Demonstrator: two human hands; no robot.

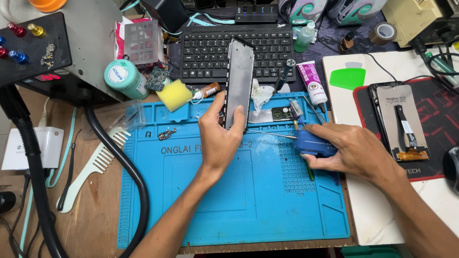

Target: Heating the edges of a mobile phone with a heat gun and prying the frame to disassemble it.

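Note:
My left hand [217, 136] holds a slim phone frame [238, 79] upright by its lower end, its grey inner side facing me, above the blue work mat [239, 210]. My right hand [351, 150] rests on the mat's right side, closed around a blue tool [313, 143] with a thin metal tip pointing left. Just beyond the right hand lie a toothbrush [296, 109] and thin tweezers. A small circuit part [167, 134] sits on the mat's upper left.
A black keyboard [210, 48] lies behind the mat. A white glue tube [313, 82], yellow sponge [174, 94] and teal jar [122, 76] stand around it. On the right, a phone screen [400, 119] lies on a red-black pad. A black hose [119, 162] and white comb [91, 167] lie left.

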